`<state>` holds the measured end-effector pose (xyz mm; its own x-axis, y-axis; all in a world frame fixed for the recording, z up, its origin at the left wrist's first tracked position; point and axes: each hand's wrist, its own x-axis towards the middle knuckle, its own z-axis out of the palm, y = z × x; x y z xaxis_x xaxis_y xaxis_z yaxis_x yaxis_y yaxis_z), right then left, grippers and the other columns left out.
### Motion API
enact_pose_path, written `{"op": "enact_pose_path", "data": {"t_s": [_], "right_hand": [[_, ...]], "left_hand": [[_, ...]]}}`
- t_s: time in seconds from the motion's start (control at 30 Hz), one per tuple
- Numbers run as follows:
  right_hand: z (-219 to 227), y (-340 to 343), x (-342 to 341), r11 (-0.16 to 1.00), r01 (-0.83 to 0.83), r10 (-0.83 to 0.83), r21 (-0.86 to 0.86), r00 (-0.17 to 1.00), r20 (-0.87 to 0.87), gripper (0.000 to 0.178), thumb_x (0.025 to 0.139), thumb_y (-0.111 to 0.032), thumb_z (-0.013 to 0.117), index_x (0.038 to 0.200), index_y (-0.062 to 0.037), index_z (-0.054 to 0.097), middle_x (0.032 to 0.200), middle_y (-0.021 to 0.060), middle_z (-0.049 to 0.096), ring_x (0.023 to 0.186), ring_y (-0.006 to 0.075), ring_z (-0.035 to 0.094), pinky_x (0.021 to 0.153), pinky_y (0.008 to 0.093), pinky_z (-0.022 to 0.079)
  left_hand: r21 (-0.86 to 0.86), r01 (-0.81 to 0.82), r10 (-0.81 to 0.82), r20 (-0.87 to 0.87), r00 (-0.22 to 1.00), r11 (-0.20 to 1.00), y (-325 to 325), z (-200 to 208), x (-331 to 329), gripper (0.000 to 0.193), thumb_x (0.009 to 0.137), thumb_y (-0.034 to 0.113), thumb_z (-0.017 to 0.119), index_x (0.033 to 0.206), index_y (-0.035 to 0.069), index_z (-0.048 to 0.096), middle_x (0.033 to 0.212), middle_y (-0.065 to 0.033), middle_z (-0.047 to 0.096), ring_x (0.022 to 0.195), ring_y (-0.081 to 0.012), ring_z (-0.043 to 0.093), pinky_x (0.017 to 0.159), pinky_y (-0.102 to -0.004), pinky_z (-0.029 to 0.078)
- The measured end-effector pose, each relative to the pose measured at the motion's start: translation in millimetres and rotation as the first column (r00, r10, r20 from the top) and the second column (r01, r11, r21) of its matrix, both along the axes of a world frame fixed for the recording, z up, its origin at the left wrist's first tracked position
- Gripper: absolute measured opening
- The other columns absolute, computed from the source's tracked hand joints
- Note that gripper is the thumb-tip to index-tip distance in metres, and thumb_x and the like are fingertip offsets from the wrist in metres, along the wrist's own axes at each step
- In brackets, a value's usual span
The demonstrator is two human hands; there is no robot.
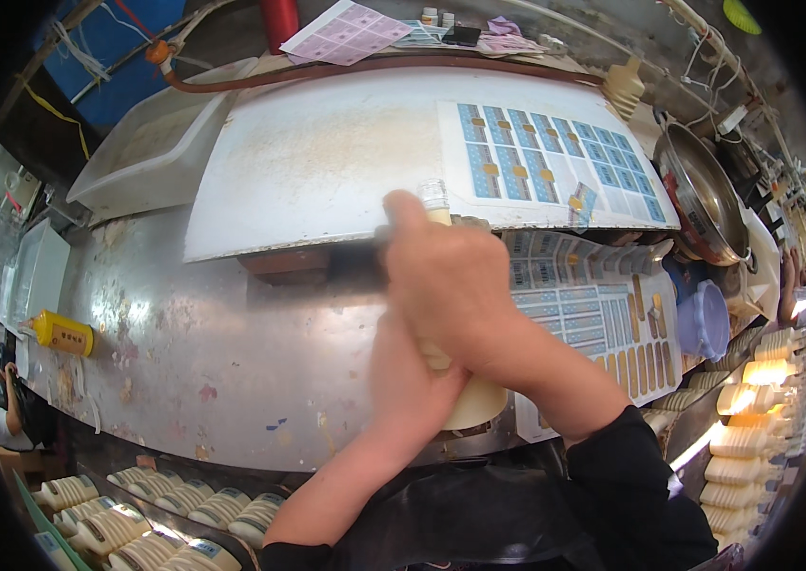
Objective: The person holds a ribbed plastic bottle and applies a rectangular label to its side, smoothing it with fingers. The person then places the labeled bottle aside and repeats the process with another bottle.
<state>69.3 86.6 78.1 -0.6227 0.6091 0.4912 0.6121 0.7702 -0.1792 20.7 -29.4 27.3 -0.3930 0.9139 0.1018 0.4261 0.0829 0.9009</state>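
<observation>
A cream-coloured bottle (476, 406) with a clear ridged neck (433, 194) is held tilted in front of me, its neck pointing away. My right hand (451, 276) is closed over its upper part, and hides much of it. Under and to the left, my left hand (401, 366) grips the same bottle; it is smeared by motion and its fingers are mostly covered. Just beyond stands a raised white board (327, 143), bearing a sheet of blue and gold labels (508, 162) with one label (582, 203) partly lifted. A second label sheet (584, 324) lies right of my hands.
A metal table (184, 352) spreads leftward, with a yellow bottle (62, 333) lying on it. A white plastic tub (151, 143) sits far left. At right are a large metal pan (698, 190), a lilac bucket (704, 321) and rows of cream bottles (741, 438). More cream bottles (113, 528) fill the lower left.
</observation>
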Motion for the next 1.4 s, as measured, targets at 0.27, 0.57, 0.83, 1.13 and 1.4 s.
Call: {"op": "enact_pose_path", "data": {"t_s": [0.27, 0.57, 0.83, 1.13, 1.4], "right_hand": [[1.2, 0.6, -1.0, 0.998, -0.014, 0.013, -0.06, 1.0, -0.008, 0.023, 0.089, -0.016, 0.065, 0.107, -0.0073, 0.055, 0.058, 0.0133, 0.062, 0.053, 0.0363, 0.065, 0.053, 0.0482, 0.051], [4.1, 13.6, 37.6, 0.964, 0.075, -0.112, -0.256, 0.985, -0.131, 0.032, 0.094, -0.021, 0.065, 0.124, -0.0141, 0.059, 0.067, 0.0144, 0.068, 0.061, 0.0372, 0.068, 0.059, 0.0467, 0.052], [-37.8, 27.5, 72.3, 0.903, -0.091, -0.158, -0.42, 0.839, -0.52, 0.036, 0.095, -0.017, 0.063, 0.13, -0.0136, 0.058, 0.082, 0.0184, 0.072, 0.074, 0.0406, 0.07, 0.066, 0.0469, 0.055], [-60.3, 37.6, 84.7, 0.913, -0.072, -0.215, -0.402, 0.753, -0.622, 0.034, 0.098, -0.017, 0.064, 0.131, -0.0089, 0.06, 0.088, 0.0135, 0.073, 0.071, 0.0254, 0.07, 0.071, 0.0361, 0.056], [-43.8, 39.2, 112.9, 0.473, -0.515, -0.436, -0.715, 0.568, -0.698, 0.019, 0.101, -0.015, 0.062, 0.115, -0.005, 0.068, 0.089, -0.0003, 0.07, 0.084, 0.011, 0.064, 0.077, 0.0276, 0.052]], "left_hand": [[0.003, -0.035, 0.035, -0.003, 0.999, 0.999, -0.3, -3.1, 2.4, 0.094, 0.08, 0.035, 0.085, 0.151, -0.002, 0.036, 0.133, -0.0265, 0.055, 0.122, -0.0438, 0.057, 0.099, -0.0494, 0.048], [-0.043, 0.0, -0.008, -0.188, 0.982, 0.999, -1.9, 2.4, 7.2, 0.105, 0.08, 0.037, 0.084, 0.16, 0.003, 0.024, 0.139, -0.0267, 0.048, 0.124, -0.0441, 0.055, 0.103, -0.0478, 0.049], [-0.119, -0.025, 0.011, -0.113, 0.994, 0.993, -1.4, 5.5, 8.2, 0.112, 0.076, 0.031, 0.082, 0.163, 0.005, 0.016, 0.14, -0.0261, 0.044, 0.125, -0.0427, 0.054, 0.103, -0.048, 0.049], [-0.069, -0.051, 0.051, -0.005, 0.999, 0.996, 0.6, -7.5, 7.5, 0.107, 0.082, 0.027, 0.076, 0.163, 0.001, 0.011, 0.141, -0.0209, 0.046, 0.129, -0.0333, 0.052, 0.11, -0.0437, 0.042], [0.055, -0.178, 0.142, 0.401, 0.905, 0.982, 30.1, -8.5, -18.8, 0.05, 0.105, 0.03, 0.053, 0.144, 0.002, 0.038, 0.128, -0.0183, 0.056, 0.114, -0.026, 0.056, 0.099, -0.0387, 0.047]]}}
